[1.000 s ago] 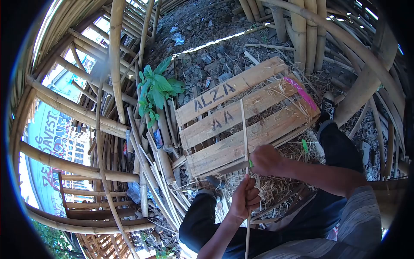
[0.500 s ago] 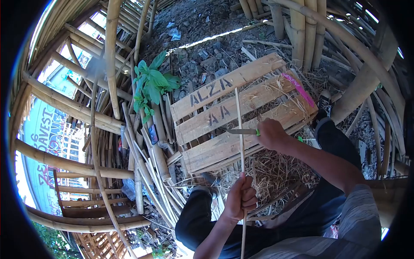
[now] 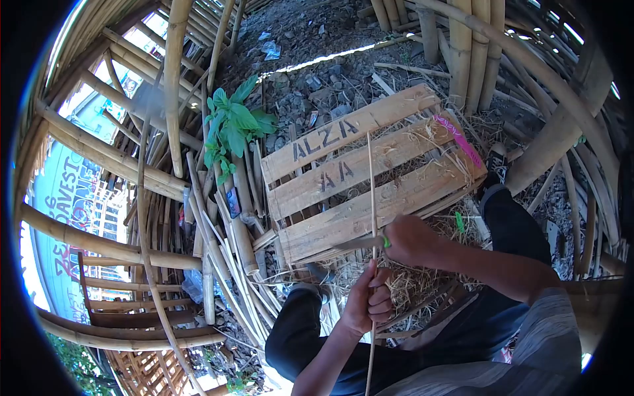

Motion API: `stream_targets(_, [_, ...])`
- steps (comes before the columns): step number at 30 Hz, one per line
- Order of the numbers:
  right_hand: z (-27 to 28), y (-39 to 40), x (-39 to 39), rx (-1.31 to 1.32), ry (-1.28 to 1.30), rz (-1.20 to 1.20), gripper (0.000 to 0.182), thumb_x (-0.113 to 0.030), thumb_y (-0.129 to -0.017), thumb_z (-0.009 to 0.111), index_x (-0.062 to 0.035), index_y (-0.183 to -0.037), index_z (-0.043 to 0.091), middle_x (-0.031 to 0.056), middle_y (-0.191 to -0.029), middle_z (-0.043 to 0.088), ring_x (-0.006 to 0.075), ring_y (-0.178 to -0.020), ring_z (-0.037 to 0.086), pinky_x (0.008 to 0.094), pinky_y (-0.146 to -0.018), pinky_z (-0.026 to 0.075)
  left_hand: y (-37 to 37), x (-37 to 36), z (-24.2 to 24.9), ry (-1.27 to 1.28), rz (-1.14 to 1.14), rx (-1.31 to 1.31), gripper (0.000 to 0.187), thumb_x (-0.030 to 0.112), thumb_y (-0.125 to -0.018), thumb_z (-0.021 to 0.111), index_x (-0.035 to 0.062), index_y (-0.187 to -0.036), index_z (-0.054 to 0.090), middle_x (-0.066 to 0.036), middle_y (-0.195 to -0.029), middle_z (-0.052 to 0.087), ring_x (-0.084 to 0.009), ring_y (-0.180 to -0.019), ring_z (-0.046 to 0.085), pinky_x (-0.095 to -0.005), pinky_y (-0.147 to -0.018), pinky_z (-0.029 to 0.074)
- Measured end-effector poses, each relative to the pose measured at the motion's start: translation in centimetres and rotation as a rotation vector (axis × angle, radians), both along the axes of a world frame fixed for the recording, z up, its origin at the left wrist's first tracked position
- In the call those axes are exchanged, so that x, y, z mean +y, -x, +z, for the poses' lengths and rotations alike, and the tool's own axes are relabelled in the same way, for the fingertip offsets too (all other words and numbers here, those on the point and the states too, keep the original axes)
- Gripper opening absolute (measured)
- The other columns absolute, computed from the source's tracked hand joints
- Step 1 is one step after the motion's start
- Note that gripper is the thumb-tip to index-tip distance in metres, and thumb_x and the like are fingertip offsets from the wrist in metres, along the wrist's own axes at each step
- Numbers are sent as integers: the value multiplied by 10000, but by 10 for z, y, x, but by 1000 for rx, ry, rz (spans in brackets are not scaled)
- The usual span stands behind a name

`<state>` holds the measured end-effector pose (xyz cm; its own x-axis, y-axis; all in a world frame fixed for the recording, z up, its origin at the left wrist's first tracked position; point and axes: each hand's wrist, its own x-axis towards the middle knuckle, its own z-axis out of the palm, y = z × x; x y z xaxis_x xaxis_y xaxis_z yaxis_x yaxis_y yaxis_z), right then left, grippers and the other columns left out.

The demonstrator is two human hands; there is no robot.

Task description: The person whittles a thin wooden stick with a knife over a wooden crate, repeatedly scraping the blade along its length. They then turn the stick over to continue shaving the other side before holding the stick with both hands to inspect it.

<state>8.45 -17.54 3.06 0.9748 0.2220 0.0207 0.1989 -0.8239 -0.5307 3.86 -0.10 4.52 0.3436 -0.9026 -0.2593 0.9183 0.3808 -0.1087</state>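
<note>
Near the lower middle of the frame, the left hand (image 3: 365, 305) has its fingers closed around a thin bamboo strip (image 3: 372, 191), while the right hand (image 3: 406, 239) grips a knife (image 3: 360, 243) laid against it, apparently shaving, so the next stroke needs a steady hold.

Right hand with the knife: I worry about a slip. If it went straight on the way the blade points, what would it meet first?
Probably the bamboo strip that the blade in the right hand already crosses; beyond that the wooden crate, though depth is unclear.
</note>
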Motion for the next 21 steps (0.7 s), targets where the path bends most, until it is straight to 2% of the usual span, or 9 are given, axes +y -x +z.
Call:
stream_targets(1, [2, 6, 5, -34, 49, 162, 249, -199, -751, 606, 31, -656, 602, 202, -521, 545, 341, -571, 600, 413, -556, 483, -3, 1, 1, -1, 12, 9, 386, 432, -957, 247, 155, -690, 276, 67, -444, 121, -42, -339, 84, -200, -293, 75])
stream_targets(3, [-4, -1, 2, -49, 2, 134, 250, -202, -740, 597, 23, -632, 594, 207, -519, 534, 367, -566, 586, 441, -571, 474, 1, 0, -1, 16, 19, 19, 381, 426, -958, 254, 154, -692, 280, 66, -443, 122, -42, -340, 85, -200, -294, 75])
stream_targets(5, [-11, -26, -14, -7, -47, -242, 252, -226, -712, 603, 3, -612, 578, 192, -596, 566, 354, -583, 585, 445, -562, 478, 3, -2, -2, -5, 19, 5, 377, 423, -958, 253, 154, -697, 284, 64, -443, 126, -43, -340, 86, -197, -294, 79])
stream_targets(7, [-14, -29, -21, -106, -1, -250, 262, -239, -720, 601, 2, -619, 580, 191, -597, 565, 359, -583, 584, 446, -567, 480, 4, -3, -1, -7, 24, -8, 375, 420, -959, 252, 153, -698, 288, 63, -445, 130, -43, -338, 89, -195, -295, 80])
stream_targets(9, [-7, -16, -5, -74, -136, -123, 279, -200, -752, 582, 15, -574, 570, 210, -513, 519, 377, -529, 564, 463, -542, 461, 0, 0, 0, 37, 43, -1, 378, 418, -960, 247, 152, -694, 290, 62, -445, 131, -43, -338, 93, -195, -296, 83])
stream_targets(10, [0, -5, 3, 43, -128, -14, 281, -211, -747, 578, 19, -586, 580, 215, -520, 525, 381, -535, 566, 465, -555, 465, -3, 1, 1, 61, 56, 19, 383, 417, -961, 241, 152, -690, 292, 60, -445, 129, -45, -338, 93, -194, -297, 86])
stream_targets(13, [1, 4, 14, -4, -86, 50, 285, -222, -743, 587, 21, -595, 589, 217, -527, 532, 381, -553, 576, 460, -568, 471, -3, 2, 1, 3, 72, -1, 386, 418, -961, 240, 150, -689, 298, 59, -445, 126, -48, -339, 88, -192, -297, 91])
stream_targets(19, [-5, -23, -7, 57, 3, -238, 264, -247, -699, 605, 11, -644, 598, 212, -610, 583, 346, -642, 617, 411, -576, 500, 0, -2, 0, -232, -16, -85, 397, 444, -953, 248, 164, -677, 301, 59, -442, 122, -50, -343, 86, -207, -311, 74])
stream_targets(21, [6, -2, 9, 220, -73, 37, 268, -252, -705, 603, 11, -655, 601, 203, -603, 585, 351, -625, 615, 416, -573, 501, -4, 3, 2, -164, 9, -66, 395, 441, -954, 250, 167, -674, 300, 63, -442, 123, -49, -342, 90, -203, -311, 79])
